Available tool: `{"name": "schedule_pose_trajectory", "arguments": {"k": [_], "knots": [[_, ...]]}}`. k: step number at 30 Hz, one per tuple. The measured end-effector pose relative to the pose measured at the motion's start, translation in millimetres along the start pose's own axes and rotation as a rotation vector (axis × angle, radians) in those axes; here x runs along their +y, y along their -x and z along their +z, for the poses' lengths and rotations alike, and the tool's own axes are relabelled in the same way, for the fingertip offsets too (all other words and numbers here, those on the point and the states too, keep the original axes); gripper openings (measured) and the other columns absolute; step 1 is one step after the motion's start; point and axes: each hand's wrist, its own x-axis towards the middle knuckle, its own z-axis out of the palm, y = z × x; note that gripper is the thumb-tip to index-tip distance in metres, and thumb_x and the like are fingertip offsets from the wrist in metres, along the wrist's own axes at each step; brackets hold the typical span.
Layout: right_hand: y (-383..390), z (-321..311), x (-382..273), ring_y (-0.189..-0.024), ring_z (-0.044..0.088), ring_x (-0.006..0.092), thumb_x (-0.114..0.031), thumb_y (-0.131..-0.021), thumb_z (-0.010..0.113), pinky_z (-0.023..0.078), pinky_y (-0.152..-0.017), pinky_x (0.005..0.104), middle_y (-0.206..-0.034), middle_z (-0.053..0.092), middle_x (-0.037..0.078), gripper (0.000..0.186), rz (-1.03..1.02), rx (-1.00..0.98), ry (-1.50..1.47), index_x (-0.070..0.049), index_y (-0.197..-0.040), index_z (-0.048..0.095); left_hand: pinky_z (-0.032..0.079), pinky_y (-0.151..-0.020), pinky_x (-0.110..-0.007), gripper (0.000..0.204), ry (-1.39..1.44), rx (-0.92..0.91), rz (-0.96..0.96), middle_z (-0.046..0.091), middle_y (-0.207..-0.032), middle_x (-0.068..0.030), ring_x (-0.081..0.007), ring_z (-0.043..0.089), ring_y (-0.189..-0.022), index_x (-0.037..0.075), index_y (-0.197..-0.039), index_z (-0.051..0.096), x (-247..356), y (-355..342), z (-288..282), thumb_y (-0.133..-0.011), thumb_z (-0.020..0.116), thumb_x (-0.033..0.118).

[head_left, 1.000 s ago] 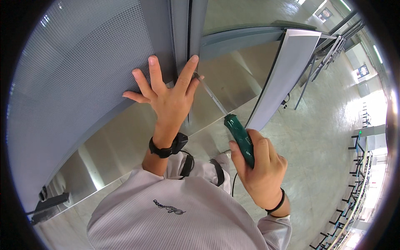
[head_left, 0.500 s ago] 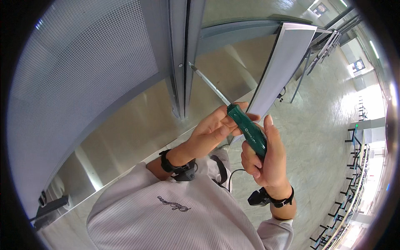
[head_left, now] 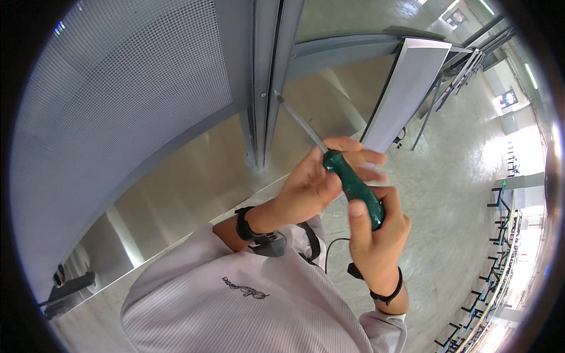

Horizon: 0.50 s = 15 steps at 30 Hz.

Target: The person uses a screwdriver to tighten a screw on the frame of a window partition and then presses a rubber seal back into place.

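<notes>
A screwdriver (head_left: 358, 187) with a dark green handle and a long metal shank points up and left. My right hand (head_left: 382, 238) is closed round the rear of its handle, thumb on the near side. Alongside the handle's front end is my left hand (head_left: 309, 185), its fingers stretched out and spread behind the handle, slightly blurred. The tip is over the grey metal post (head_left: 255, 59), just right of a small round screw head (head_left: 263, 94) and apart from it in the picture. Whether the tip touches the post I cannot tell.
A perforated grey panel (head_left: 147, 65) fills the left side, joined to the post. Right of the post, a white-faced board (head_left: 406, 88) stands at an angle, with folded metal frames (head_left: 465, 76) behind. Shiny floor (head_left: 447, 235) extends right toward a row of seats (head_left: 491, 276).
My right hand has shifted its grip on the handle, the thumb now across its near side. My left hand's fingers have spread. The view has shifted slightly; the tip still sits right of the screw.
</notes>
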Motion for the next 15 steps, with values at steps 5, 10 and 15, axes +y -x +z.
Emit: {"name": "schedule_pose_trajectory", "arguments": {"k": [5, 10, 15], "knots": [[3, 3, -3, -0.046, 0.057, 0.0227, -0.032, -0.084, 0.064, 0.042, -0.041, 0.0287, -0.065, 0.057, 0.014, 0.043, -0.024, 0.088, -0.062, 0.004, -0.103, 0.048, 0.039, -0.102, -0.050, 0.048, -0.030, 0.017, -0.023, 0.061, -0.106, -0.0140, -0.0248, 0.061, -0.099, 0.006, -0.119, 0.041, -9, 6, -18, -0.083, 0.067, 0.023], [10, 9, 6, -0.041, 0.053, 0.0193, -0.031, -0.080, 0.070, 0.039, -0.037, 0.0277, -0.058, 0.054, 0.011, 0.043, -0.340, 0.265, 0.306, 0.004, -0.095, 0.050, 0.039, -0.101, -0.050, 0.047, 0.011, -0.168, 0.039, 0.061, -0.103, -0.0130, -0.0237, 0.059, -0.102, 0.008, -0.113, 0.043, -22, -8, -37, -0.081, 0.069, 0.030], [12, -1, -4, -0.032, 0.043, 0.0176, -0.037, -0.079, 0.070, 0.035, -0.034, 0.0277, -0.042, 0.043, 0.002, 0.040, -0.041, 0.061, 0.343, -0.003, -0.076, 0.049, 0.040, -0.100, -0.050, 0.043, 0.151, -0.167, 0.062, 0.059, -0.107, -0.0151, -0.0291, 0.054, -0.110, 0.008, -0.116, 0.041, -17, -9, -12, -0.086, 0.064, 0.029]]}}
